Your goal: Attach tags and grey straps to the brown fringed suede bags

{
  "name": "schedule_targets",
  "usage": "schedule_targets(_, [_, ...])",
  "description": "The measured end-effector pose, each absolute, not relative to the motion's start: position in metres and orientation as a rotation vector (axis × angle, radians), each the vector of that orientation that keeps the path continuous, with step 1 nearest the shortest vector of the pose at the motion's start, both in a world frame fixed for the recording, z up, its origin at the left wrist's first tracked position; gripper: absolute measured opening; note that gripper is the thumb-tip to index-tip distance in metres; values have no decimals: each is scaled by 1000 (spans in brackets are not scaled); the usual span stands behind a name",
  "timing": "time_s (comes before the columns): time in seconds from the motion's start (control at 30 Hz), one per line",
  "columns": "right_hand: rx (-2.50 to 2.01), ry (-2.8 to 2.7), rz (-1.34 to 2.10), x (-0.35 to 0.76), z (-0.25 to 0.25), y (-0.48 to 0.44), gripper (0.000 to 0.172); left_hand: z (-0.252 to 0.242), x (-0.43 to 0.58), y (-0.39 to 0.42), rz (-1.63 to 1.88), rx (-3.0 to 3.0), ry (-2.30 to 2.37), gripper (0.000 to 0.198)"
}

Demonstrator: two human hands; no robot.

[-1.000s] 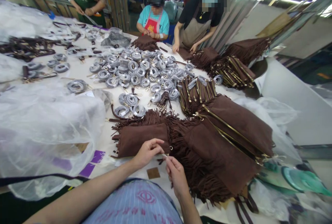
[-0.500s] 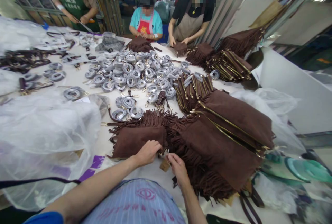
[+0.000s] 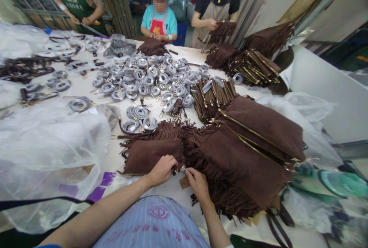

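Head view: A brown suede fringed bag lies flat on the bench, near edge, just left of a stack of identical bags. Fringe runs along its top and left edges. The left hand rests on the bag's lower right corner, fingers curled closed around a small metal ring there. The right hand meets it, fingers pinched shut on a small part at the same ring; a tan tag lies just beneath.

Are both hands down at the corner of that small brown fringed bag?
Yes: the left hand and right hand meet at the corner of the bag.
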State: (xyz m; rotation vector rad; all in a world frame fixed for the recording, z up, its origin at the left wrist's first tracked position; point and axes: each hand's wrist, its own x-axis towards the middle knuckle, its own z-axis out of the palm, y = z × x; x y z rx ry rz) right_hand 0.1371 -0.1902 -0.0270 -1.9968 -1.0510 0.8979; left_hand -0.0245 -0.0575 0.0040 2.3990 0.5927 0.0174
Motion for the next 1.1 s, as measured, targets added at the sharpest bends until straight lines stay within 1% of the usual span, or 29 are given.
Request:
schedule_targets(0.37, [-1904,-1125,931,134,-32,-176,34,11,-15,-51,-46,2331,589,34])
schedule_targets(0.4, [-1901,-1123,933,134,-33,-176,34,10,-10,-50,-60,2329,600,30])
schedule_targets(0.5, [-1891,-1110,940,134,-32,-175,33,6,5,-50,-77,2356,614,5])
schedule_targets(0.63, [-1870,-1069,968,137,-29,-178,33,3,15,-50,32,2282,666,15])
schedule_targets(0.73, [-1870,-1007,956,142,-25,-184,39,8,11,-41,150,2188,743,17])
schedule_targets(0.93, [-1827,-971,964,143,-14,-175,44,30,4,-26,292,2010,713,14])
schedule_targets(1.1, [-1764,-1017,951,138,-8,-156,40,34,15,-30,351,1931,661,11])
